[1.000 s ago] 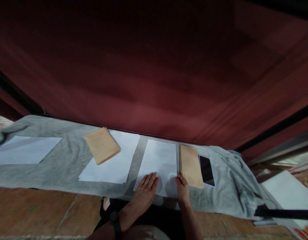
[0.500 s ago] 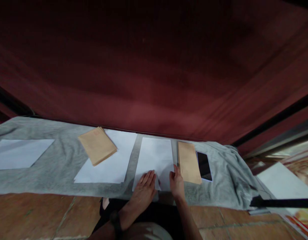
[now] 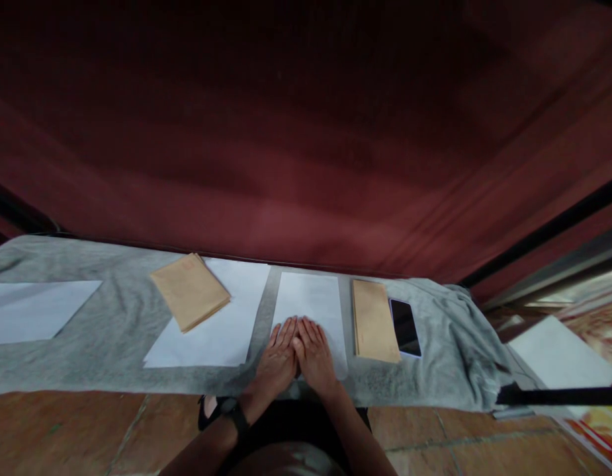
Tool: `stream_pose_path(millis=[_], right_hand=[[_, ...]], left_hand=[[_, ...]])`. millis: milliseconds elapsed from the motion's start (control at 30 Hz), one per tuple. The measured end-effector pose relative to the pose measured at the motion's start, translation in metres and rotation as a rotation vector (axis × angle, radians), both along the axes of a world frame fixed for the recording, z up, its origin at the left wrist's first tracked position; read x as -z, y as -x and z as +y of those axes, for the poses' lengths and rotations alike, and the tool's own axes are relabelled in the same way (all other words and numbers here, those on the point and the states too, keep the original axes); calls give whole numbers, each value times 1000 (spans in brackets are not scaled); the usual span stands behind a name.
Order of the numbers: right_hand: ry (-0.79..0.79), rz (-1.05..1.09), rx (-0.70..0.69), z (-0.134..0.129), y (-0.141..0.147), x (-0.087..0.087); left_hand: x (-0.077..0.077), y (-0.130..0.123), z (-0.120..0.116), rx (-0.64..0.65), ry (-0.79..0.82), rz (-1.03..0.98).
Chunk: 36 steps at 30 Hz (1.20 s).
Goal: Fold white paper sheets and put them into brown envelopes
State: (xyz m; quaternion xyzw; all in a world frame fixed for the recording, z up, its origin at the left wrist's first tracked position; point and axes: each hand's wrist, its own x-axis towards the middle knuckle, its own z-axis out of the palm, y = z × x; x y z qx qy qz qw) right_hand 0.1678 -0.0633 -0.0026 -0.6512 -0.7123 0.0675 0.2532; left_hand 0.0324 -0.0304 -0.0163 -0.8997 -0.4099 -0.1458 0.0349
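Note:
A white sheet of paper (image 3: 308, 294) lies on the grey cloth in front of me. Both my hands rest flat on its near part, side by side and touching. My left hand (image 3: 280, 357) has its fingers stretched out, pointing away from me. My right hand (image 3: 314, 354) lies the same way, fingers extended. The paper's near edge is partly hidden under the hands. Just right of the sheet lies a stack of brown envelopes (image 3: 376, 322). To the left, a second stack of brown envelopes (image 3: 190, 291) sits askew on a pile of white paper (image 3: 231, 330).
A phone (image 3: 405, 327) lies right of the envelopes. Another white sheet (image 3: 32, 309) is at the far left of the grey cloth (image 3: 120, 330). A dark red panel (image 3: 296, 218) rises behind. Below right stand a black bar (image 3: 558, 396) and a white board (image 3: 564, 354).
My right hand has moved left from the sheet's right edge to lie beside my left hand. My left hand has shifted slightly up the paper.

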Motion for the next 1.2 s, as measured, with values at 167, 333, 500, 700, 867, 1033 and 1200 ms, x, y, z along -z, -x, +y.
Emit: stream_pose_path(millis=[167,333,500,700,867,1033,1200], right_hand=[[-36,-140,93,2,-10,5],[-68,-170,192,-3,-23,14],[-102,-165,272,-10,-32,22],[-113,-122,357,-21,-34,26],[-114,-107,396,-29,-34,31],[-119,-104,310,-9,-34,23],[-75,-90,140,48,-31,7]], left_hand=[[1,4,7,-77,16,-55],[1,6,9,-140,33,-92],[1,9,10,-218,31,-131],[2,10,9,-295,7,-128],[1,12,10,-302,-11,-146],[-2,-9,29,-166,-7,-154],[5,-45,71,-61,82,-13]])
